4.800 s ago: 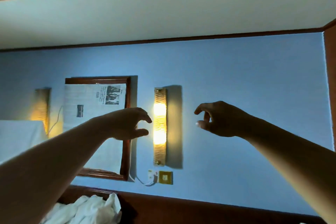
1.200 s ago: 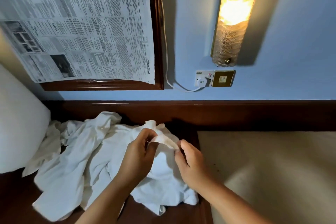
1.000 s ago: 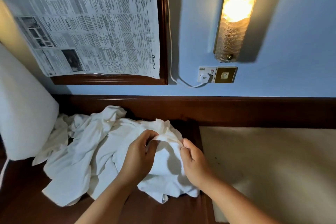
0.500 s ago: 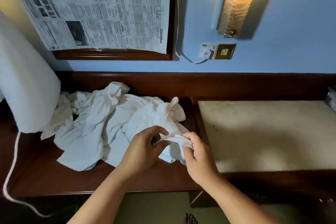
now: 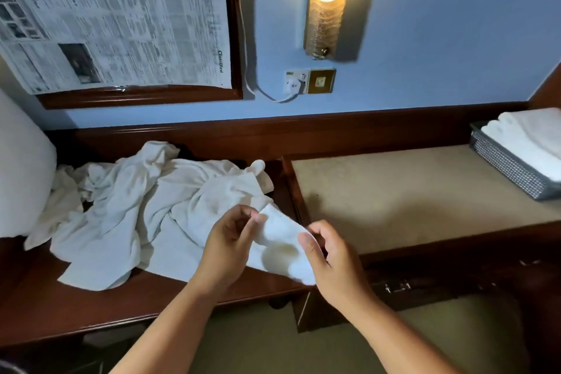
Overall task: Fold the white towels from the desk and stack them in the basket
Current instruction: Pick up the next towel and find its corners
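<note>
1. A pale blue wall (image 5: 440, 24) filled the upper view, warmed by a tall, glowing wall lamp (image 5: 326, 0).
2. Left of the lamp hung a dark wooden frame (image 5: 142, 96), its face covered by newspaper (image 5: 121, 15).
3. Below the lamp sat a white socket (image 5: 296, 81) with a plugged-in white cord (image 5: 246, 39), and a brass plate (image 5: 321, 81) touching its right side.
4. A dark wooden rail (image 5: 334, 130) backed the dark wooden tabletop (image 5: 60, 307), which had a beige inset panel (image 5: 409, 191) on the right.
5. Dull beige floor (image 5: 258, 343) showed beneath.
</note>
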`<control>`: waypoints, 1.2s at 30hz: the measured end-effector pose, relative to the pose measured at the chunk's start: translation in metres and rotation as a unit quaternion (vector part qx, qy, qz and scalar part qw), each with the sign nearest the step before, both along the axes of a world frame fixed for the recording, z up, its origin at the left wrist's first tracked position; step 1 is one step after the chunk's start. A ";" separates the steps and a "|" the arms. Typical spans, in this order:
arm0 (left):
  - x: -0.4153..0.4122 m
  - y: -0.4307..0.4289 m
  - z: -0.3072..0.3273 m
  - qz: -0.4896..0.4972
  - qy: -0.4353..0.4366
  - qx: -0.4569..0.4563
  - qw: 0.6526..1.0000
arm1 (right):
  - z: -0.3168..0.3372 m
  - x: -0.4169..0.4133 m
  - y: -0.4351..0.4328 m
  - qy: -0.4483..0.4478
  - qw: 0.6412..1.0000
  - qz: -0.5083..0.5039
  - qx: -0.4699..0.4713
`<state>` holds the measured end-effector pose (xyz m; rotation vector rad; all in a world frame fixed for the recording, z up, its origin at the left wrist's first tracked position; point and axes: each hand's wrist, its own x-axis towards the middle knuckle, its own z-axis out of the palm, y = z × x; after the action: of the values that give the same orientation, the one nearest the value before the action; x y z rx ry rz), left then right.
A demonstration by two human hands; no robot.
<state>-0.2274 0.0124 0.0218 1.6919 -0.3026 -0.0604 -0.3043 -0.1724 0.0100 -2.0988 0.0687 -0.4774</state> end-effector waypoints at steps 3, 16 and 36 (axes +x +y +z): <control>-0.016 -0.042 0.027 -0.066 -0.070 0.017 0.995 | -0.001 -0.032 -0.037 0.018 1.000 -0.007 0.005; -0.180 -0.345 0.089 -0.395 -0.268 0.091 0.874 | 0.027 -0.243 -0.263 0.027 0.983 -0.105 0.145; -0.191 -0.563 0.024 -0.448 -0.030 -0.011 0.894 | 0.038 -0.257 -0.481 -0.082 0.944 -0.320 0.023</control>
<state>-0.4180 -0.5503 0.0461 1.4059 -1.1078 -0.6832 -0.5611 -0.6533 0.0478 -1.9503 0.6721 -1.0229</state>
